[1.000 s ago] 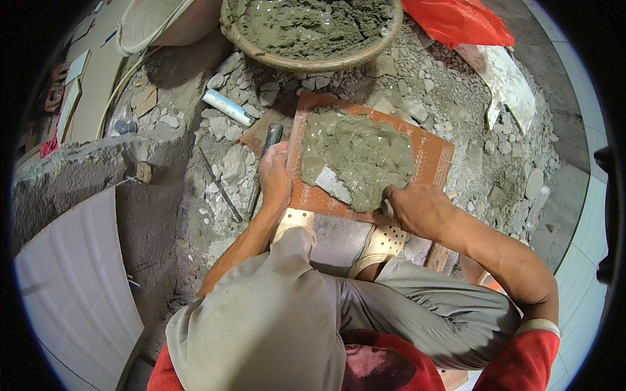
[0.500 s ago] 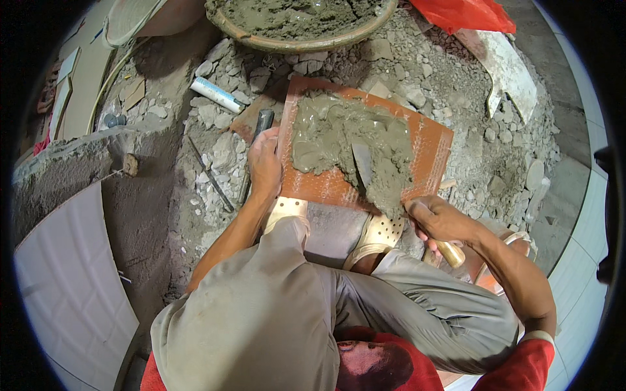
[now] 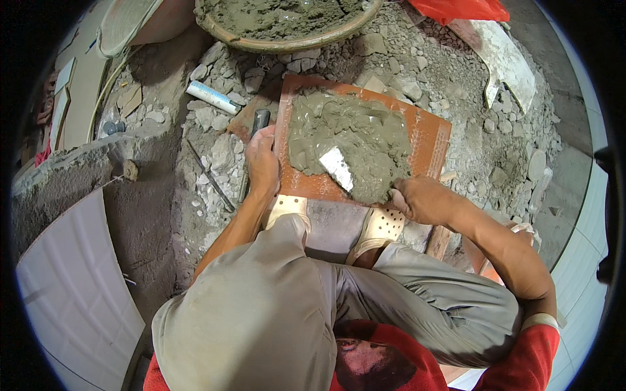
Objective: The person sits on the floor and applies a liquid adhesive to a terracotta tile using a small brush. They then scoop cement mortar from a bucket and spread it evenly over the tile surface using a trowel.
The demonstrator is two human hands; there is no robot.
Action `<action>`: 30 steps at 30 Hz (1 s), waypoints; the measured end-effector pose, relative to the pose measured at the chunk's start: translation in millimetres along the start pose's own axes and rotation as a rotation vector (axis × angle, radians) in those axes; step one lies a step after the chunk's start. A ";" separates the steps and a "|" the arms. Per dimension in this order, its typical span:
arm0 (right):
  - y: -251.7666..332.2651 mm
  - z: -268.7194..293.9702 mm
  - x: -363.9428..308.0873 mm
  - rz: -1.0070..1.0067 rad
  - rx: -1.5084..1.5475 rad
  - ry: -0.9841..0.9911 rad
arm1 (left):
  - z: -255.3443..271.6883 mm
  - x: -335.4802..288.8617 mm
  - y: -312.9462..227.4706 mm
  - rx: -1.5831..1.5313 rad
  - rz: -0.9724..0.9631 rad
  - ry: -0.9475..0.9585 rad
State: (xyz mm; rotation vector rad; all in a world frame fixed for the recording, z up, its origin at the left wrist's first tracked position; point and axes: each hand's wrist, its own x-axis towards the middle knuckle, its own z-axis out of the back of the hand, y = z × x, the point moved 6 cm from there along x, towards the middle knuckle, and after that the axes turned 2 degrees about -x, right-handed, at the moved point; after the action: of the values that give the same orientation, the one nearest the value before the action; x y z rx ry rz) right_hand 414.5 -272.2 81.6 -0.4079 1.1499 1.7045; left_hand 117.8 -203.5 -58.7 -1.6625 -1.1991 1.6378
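A reddish-brown tile (image 3: 428, 142), ribbed side up, slants in front of my shoes. Wet grey mortar (image 3: 349, 130) covers most of its middle. My left hand (image 3: 263, 164) is closed on the tile's left edge. At the near right corner, my right hand (image 3: 424, 201) grips a trowel (image 3: 336, 169); its handle is hidden in the fist. The trowel's bright blade lies tilted in the mortar near the tile's front edge, and mortar hides part of it. Right beside my left hand lies a dark-handled tool (image 3: 261, 120).
A wide basin (image 3: 287, 44) of mortar stands beyond the tile, with a pale bucket (image 3: 127, 26) to its left. Rubble (image 3: 222, 156) surrounds the tile, with a white-blue tube (image 3: 213, 98) and a thin dark rod (image 3: 210, 174) on it. A broken pale sheet (image 3: 499, 62) lies at the far right.
The trowel blade has swung left and turned its bright face up. My right hand has shifted left and turned, hiding the wooden handle. The mortar looks more spread; my left hand stays on the tile edge.
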 end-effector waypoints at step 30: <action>-29.7 62.0 -94.8 -0.273 -0.147 -0.222 | 24.0 10.6 -41.1 0.461 -0.333 -0.090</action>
State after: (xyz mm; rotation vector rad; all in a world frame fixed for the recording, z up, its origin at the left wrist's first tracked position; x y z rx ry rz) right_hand 497.0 -270.2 164.7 -0.4327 0.7735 1.5538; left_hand 83.8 -180.0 -32.8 -1.0558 -0.9795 1.6319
